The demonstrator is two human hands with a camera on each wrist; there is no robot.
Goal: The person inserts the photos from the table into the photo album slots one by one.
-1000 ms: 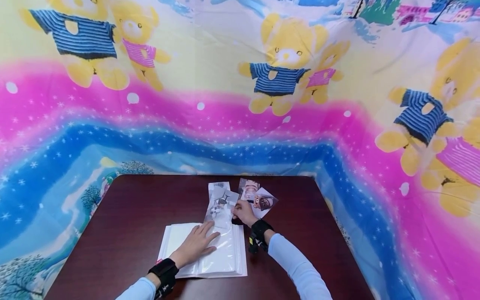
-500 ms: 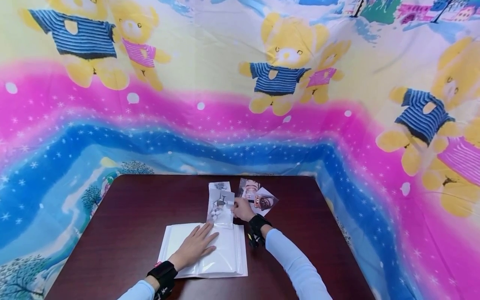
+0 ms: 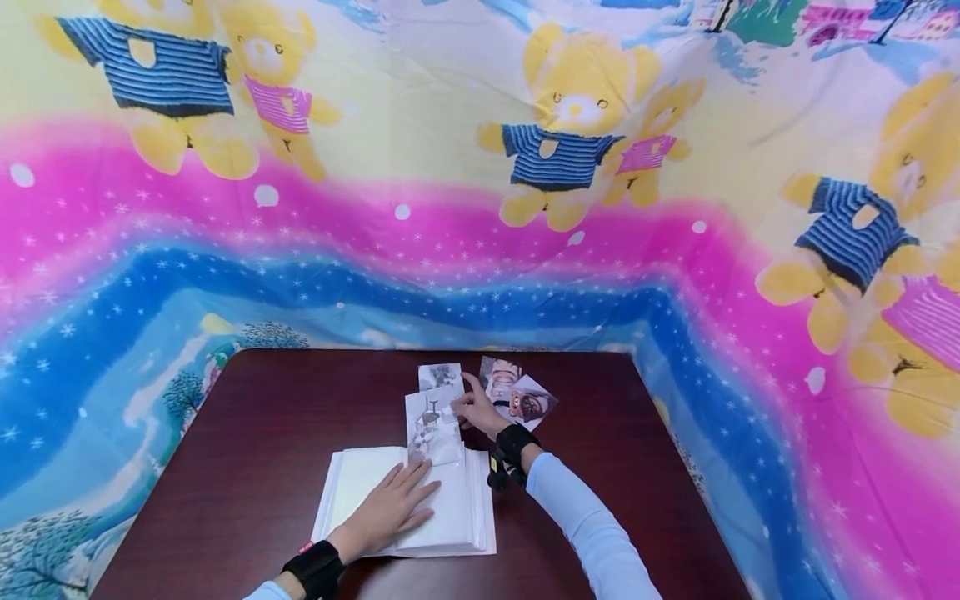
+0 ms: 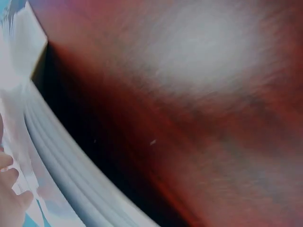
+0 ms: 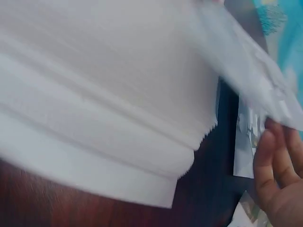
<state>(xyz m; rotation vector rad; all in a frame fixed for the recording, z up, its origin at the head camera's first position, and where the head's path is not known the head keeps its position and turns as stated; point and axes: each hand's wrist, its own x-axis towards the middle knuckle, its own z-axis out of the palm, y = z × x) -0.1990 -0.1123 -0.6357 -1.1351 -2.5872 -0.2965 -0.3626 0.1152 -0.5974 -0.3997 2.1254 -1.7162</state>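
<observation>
A photo album [image 3: 367, 467] lies spread on the table with white pages up. My left hand [image 3: 386, 508] rests flat on it, fingers spread, fingertips at the lower end of a pale photo [image 3: 433, 425]. That photo overlaps the album's far edge. My right hand [image 3: 480, 410] holds the photo by its right edge, index finger raised in the head view. In the right wrist view the fingertips [image 5: 266, 142] are at the edge of the tilted photo. The left wrist view shows only part of the left hand [image 4: 12, 189] beside the thick page stack [image 4: 71, 161].
Another pale photo [image 3: 439, 375] lies behind the held one. Two overlapping portrait photos [image 3: 528, 400] lie to the right of the right hand. The dark red table [image 3: 300, 400] ends at a hanging cloth [image 3: 450, 308] printed with teddy bears.
The photo has turned, shifted left and come nearer over the album. The right hand's index finger has lifted away from it. The left hand has slid slightly nearer the body.
</observation>
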